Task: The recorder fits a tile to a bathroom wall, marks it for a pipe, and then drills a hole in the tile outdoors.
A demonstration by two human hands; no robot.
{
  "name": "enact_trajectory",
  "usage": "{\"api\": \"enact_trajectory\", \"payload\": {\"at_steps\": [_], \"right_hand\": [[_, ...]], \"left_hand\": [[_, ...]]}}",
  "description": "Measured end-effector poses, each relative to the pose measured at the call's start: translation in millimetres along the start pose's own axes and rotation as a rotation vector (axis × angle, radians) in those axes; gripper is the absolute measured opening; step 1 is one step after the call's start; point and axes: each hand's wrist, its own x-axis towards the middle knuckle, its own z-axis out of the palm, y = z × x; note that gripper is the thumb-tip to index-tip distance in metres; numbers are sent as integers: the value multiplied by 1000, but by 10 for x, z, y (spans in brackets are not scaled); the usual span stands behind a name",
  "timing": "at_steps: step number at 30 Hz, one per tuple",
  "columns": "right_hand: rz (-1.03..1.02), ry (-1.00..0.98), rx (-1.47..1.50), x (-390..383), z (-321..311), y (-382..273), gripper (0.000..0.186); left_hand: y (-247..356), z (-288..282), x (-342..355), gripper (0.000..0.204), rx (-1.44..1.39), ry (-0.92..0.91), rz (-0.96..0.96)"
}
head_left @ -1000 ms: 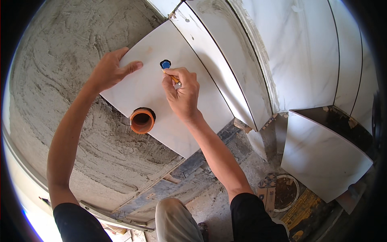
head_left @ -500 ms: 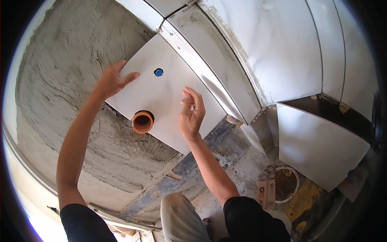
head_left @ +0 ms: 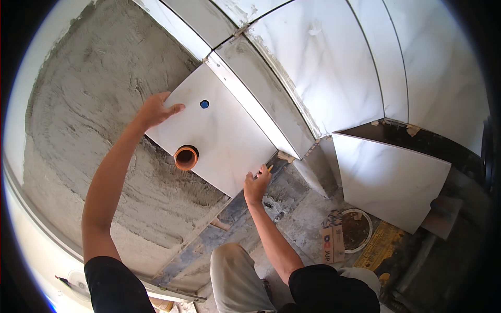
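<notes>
A white marbled tile (head_left: 224,130) lies against the wet mortar on the wall. An orange pipe (head_left: 186,157) comes through a cutout at its lower left side, and a blue plug (head_left: 204,104) shows in a small round hole. My left hand (head_left: 159,110) is closed on the tile's left edge, thumb on the face, fingers partly hidden behind it. At the bottom edge, near the right corner, my right hand (head_left: 257,185) pinches a small yellow piece (head_left: 270,168), too small to tell its kind.
Grey mortar (head_left: 104,104) covers the wall on the left. Set white tiles (head_left: 318,62) line the right side. A loose cut tile (head_left: 391,175) leans at the right, near a round bucket (head_left: 357,229), a cardboard piece (head_left: 333,242) and a yellow worn board (head_left: 383,245).
My right hand has moved down from in front of the tile to its bottom edge, and a small yellow piece now shows in its fingers. My left hand stays on the tile's edge.
</notes>
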Motion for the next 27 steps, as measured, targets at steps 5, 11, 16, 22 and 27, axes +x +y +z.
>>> {"api": "enact_trajectory", "payload": {"at_steps": [5, 11, 16, 22, 27], "right_hand": [[25, -5, -30, 26, -85, 29, 55], [54, -7, 18, 41, -91, 65, 52], [109, 5, 343, -58, -42, 36, 37], [244, 257, 436, -405, -254, -194, 24], [404, 373, 250, -854, -766, -1050, 19]], "left_hand": [[-11, -3, 8, 65, -76, -32, -17], [57, -48, -66, 59, -190, -48, 80], [-17, -255, -205, 47, -129, -69, -5], [-104, -521, -878, 61, -271, -109, -114], [-20, -873, -1685, 78, -539, -504, -336]]}}
